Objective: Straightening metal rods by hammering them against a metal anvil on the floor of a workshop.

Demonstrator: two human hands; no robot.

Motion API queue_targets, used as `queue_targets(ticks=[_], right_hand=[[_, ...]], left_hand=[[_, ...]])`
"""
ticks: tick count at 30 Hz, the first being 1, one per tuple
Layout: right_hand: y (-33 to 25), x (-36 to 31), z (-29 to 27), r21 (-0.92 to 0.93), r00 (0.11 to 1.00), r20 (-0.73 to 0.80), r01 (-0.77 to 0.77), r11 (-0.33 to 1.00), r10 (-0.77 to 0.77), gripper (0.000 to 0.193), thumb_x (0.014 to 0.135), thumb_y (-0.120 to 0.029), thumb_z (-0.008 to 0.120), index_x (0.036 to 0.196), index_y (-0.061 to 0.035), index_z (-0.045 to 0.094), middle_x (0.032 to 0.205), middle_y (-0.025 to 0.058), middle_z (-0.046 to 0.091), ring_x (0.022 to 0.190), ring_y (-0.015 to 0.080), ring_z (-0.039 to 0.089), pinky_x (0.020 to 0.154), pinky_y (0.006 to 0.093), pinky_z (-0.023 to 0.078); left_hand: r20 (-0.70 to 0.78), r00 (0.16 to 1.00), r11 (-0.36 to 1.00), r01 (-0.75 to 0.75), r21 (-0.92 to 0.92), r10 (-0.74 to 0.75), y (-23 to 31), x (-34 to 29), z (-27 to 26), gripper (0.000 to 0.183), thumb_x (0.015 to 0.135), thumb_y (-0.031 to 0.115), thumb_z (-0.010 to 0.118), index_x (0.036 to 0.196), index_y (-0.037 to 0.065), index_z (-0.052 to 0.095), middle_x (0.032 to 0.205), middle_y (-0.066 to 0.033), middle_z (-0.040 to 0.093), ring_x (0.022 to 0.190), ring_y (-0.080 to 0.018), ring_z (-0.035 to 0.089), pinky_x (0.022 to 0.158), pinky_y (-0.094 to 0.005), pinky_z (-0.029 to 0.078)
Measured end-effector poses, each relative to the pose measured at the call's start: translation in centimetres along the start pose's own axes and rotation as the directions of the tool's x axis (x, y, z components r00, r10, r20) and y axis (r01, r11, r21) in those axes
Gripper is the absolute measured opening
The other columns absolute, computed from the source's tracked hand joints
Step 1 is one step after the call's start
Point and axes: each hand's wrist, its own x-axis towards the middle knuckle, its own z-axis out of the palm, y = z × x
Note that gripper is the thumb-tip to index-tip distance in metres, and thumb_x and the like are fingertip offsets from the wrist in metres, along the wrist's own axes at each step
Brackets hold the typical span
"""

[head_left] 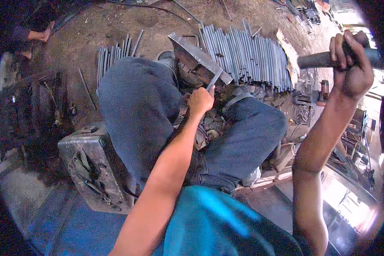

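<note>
In my left hand (201, 100), closed between my knees, is a short flat metal bar (215, 80). Its far end lies over the edge of a block-like anvil (200, 54) with a bright, worn top face. My right hand (350, 64) is raised high at the right, its fingers wrapped round a dark, thick hammer (316, 60). The hammer is well apart from the anvil, and part of it is hidden behind the fingers. Beyond the anvil, many grey metal rods (247, 55) lie side by side on the ground.
A smaller row of rods (114, 54) lies past my left knee. At my left stands a battered metal box (91, 170) with tools on its face. Another person's foot (42, 35) shows at the far left. Scrap metal (303, 113) and a small bottle-like container (324, 88) are at the right.
</note>
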Motion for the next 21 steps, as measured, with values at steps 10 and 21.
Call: queue_targets(ticks=[10,21], right_hand=[[23.4,-15.8,6.1,0.097,0.263,-0.175,-0.954,0.283,0.949,0.009,0.066,0.003,0.060,0.063,-0.0035,0.054,0.045,0.0018,0.043,0.032,0.0138,0.040,0.032,0.0290,0.032],[-0.1,-1.7,-1.5,-0.122,0.958,-0.240,-0.187,0.975,0.154,0.007,0.078,-0.009,0.057,0.077,-0.0026,0.055,0.056,0.0017,0.043,0.046,0.0089,0.038,0.047,0.0233,0.032]], left_hand=[[0.155,0.988,1.000,0.003,-0.025,0.000,-0.8,0.9,-0.2,0.063,0.091,0.049,0.035,0.093,-0.006,0.064,0.098,-0.0329,0.058,0.098,-0.0448,0.056,0.086,-0.0495,0.043],[0.266,0.961,0.984,0.112,-0.136,-0.072,-1.2,2.4,-0.2,0.075,0.089,0.058,0.028,0.098,-0.009,0.062,0.104,-0.0332,0.056,0.104,-0.0448,0.053,0.091,-0.0473,0.041]])
